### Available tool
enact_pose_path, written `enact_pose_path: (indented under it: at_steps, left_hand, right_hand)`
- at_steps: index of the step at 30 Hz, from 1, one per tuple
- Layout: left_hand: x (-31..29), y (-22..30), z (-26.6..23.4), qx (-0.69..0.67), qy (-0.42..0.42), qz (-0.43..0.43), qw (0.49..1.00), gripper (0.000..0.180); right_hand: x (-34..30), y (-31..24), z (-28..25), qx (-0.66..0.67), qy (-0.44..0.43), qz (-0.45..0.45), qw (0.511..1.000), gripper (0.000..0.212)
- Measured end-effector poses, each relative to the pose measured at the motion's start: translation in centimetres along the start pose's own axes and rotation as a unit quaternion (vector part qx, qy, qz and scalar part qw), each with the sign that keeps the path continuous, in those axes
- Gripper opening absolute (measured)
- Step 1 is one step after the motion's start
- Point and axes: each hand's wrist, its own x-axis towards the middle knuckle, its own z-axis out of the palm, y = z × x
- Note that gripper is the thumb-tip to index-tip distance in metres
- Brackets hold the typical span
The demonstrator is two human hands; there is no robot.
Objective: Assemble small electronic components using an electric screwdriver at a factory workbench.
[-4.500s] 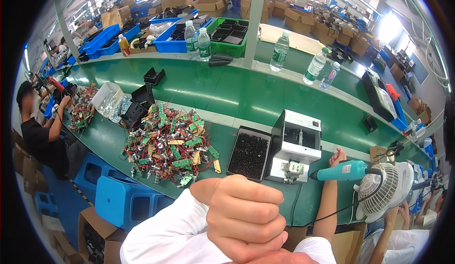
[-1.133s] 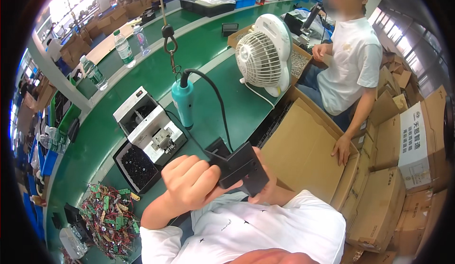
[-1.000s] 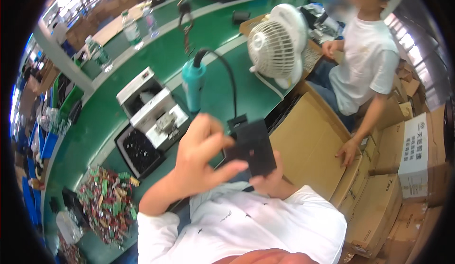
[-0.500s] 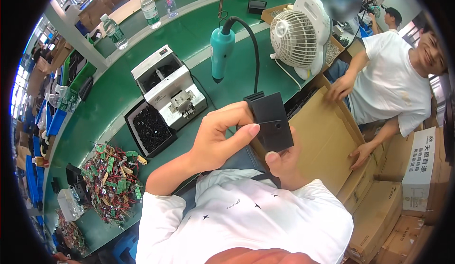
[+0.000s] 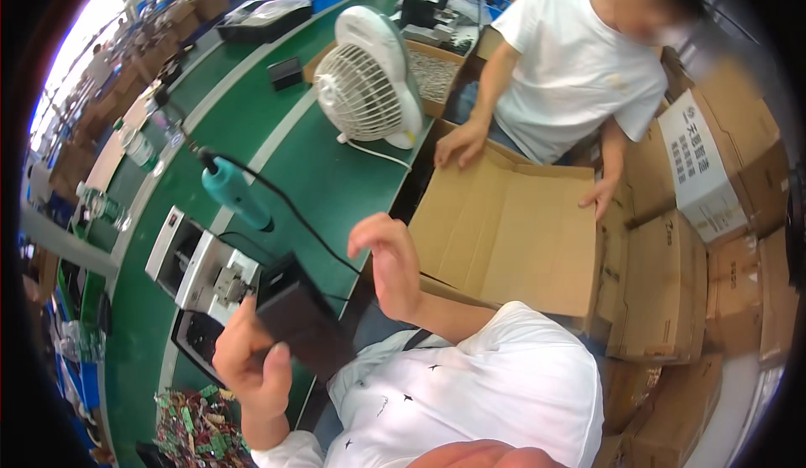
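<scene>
My left hand [image 5: 259, 366] grips a black rectangular plastic case [image 5: 304, 321] at its left side, tilted above the near edge of the green bench. My right hand [image 5: 393, 265] is lifted to the right of the case, apart from it, fingers loosely bent and nothing in them. Beyond the case, a teal electric screwdriver [image 5: 237, 194] with a black cord hangs at a slant. A white screw feeder [image 5: 206, 268] stands past my left hand, with a black tray of dark screws [image 5: 200, 338] beside it, partly hidden by that hand.
A co-worker's hands [image 5: 460, 142] rest at an open cardboard box [image 5: 512, 233] on my right. A white fan [image 5: 369, 82] stands on the bench [image 5: 290, 166]. Circuit boards with wires [image 5: 197, 426] lie heaped at lower left. Stacked cartons [image 5: 659, 300] fill the right side.
My view has turned right. Both hands held the case before; now my right hand is off it, and my left hand has it further left. The cardboard box shows more fully.
</scene>
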Motion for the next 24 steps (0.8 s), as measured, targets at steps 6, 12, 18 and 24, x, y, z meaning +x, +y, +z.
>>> enact_pose_path:
  at_steps: [6,12,18,24]
  left_hand:
    - [-4.6,-1.7,0.1,-0.007,-0.052,-0.13,0.99,0.022]
    - [-12.5,-7.1,-1.9,0.066,0.145,-0.196,0.968,0.021]
    - [-14.5,-10.6,-1.5,0.01,0.24,-0.257,0.936,0.021]
    - [-15.2,-11.5,-1.9,-0.08,0.289,-0.26,0.918,0.022]
  right_hand:
    - [4.8,3.8,1.2,-0.185,0.012,0.075,0.98,0.049]
    - [7.2,6.1,3.5,-0.054,-0.239,0.254,0.936,0.056]
    - [7.7,9.4,2.6,0.382,-0.223,0.31,0.841,0.068]
    - [8.0,10.7,3.4,0.336,-0.266,0.29,0.856,0.074]
